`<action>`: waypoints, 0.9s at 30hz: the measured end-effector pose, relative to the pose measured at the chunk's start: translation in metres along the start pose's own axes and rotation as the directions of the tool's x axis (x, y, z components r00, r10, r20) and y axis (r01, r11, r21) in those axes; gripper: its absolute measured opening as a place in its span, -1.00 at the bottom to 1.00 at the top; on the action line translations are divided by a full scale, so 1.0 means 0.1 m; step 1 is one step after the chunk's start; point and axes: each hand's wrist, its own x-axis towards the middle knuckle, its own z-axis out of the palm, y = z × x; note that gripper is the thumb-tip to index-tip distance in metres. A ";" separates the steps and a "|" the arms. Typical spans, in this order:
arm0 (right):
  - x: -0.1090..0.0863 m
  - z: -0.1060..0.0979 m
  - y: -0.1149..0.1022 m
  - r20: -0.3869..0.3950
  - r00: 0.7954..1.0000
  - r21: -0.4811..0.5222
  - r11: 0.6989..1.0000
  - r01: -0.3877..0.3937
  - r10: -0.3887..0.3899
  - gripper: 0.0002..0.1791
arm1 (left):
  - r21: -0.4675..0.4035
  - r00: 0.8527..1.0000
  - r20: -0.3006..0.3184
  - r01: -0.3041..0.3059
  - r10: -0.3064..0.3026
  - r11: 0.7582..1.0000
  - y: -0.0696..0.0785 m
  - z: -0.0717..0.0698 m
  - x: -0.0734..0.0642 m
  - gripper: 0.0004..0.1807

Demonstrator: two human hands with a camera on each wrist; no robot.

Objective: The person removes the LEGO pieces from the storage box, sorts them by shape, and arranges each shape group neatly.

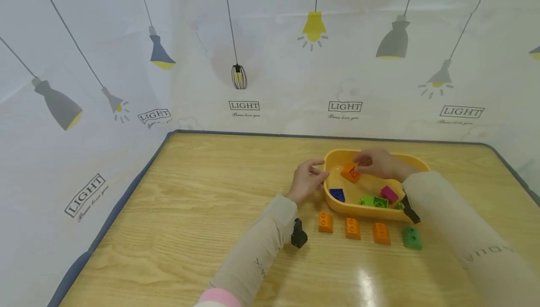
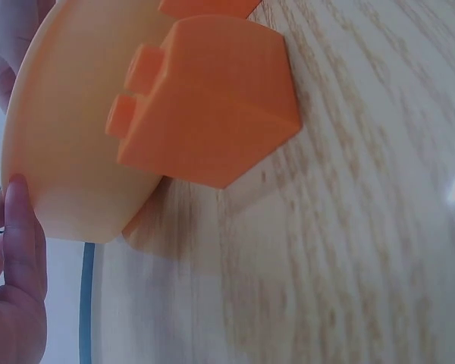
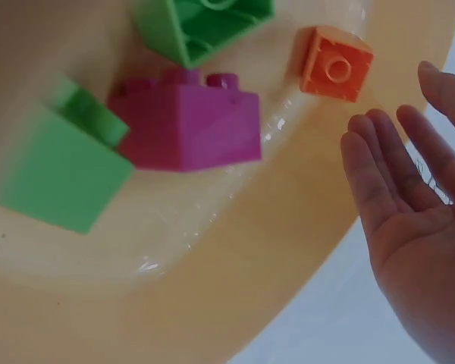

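A yellow tub (image 1: pixel 363 209) holds several toy building blocks. At its left rim, my left hand (image 1: pixel 307 181) touches the tub with loosely extended fingers; in the left wrist view a fingertip (image 2: pixel 18 193) lies against the outer wall. Over the tub's inside hovers my right hand (image 1: pixel 377 163), fingers extended and holding nothing. Nearest to it is an orange block (image 1: pixel 350 173) on the tub floor; the right wrist view shows this orange block (image 3: pixel 337 65) apart from the fingers, its hollow underside visible. A magenta block (image 3: pixel 201 125) and green blocks (image 3: pixel 68 171) lie nearer the wrist camera.
In front of the tub stand an orange block (image 1: pixel 325 222), a second orange block (image 1: pixel 352 228), a third orange block (image 1: pixel 381 233) and a green block (image 1: pixel 411 238) in a row. Inside the tub lies a blue block (image 1: pixel 337 195). A lamp-printed curtain (image 1: pixel 287 86) borders the wooden table (image 1: pixel 202 190).
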 end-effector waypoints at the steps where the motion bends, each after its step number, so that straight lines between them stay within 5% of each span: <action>1: 0.00 0.02 0.00 0.013 1.000 0.004 1.000 -0.016 0.016 -0.64 | -0.002 1.000 0.000 0.000 0.000 1.000 0.00 0.00 0.00 -0.63; 6: -0.01 0.11 -0.01 0.035 0.997 -0.014 0.997 -0.075 0.076 -0.61 | -0.010 1.000 0.000 0.001 -0.001 1.000 -0.01 0.00 0.00 -0.63; 15: 0.03 0.32 0.01 -0.082 0.997 -0.050 0.999 -0.006 0.002 -0.65 | -0.019 1.000 0.011 -0.011 0.011 1.000 0.00 0.00 0.00 -0.62; 27: 0.02 0.38 0.04 -0.096 0.992 -0.035 0.995 -0.090 0.086 -0.69 | -0.002 1.000 0.006 -0.012 0.012 1.000 0.02 -0.01 -0.02 -0.62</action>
